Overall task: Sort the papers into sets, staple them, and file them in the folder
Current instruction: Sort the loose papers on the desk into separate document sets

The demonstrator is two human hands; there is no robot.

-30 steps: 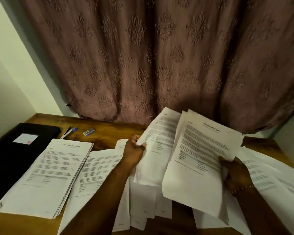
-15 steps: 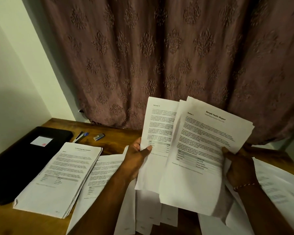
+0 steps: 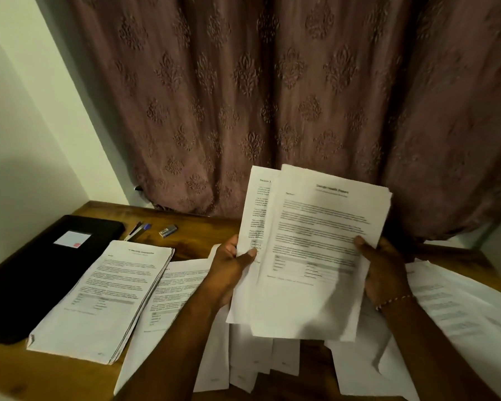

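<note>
gripping the section 3 page [image 3: 258, 215] in the left hand [image 3: 232, 267] and health report sheets [image 3: 321, 241] in the right hand [image 3: 385, 273] above the desk [image 3: 203, 227], person is sorting sets; squaring edges is likely coming next.

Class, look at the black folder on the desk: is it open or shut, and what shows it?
Shut. The black folder lies flat, its labelled cover facing up, no inside pages showing.

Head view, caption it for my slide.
Left hand and right hand hold printed pages over a paper-strewn desk, black folder aside.
</note>
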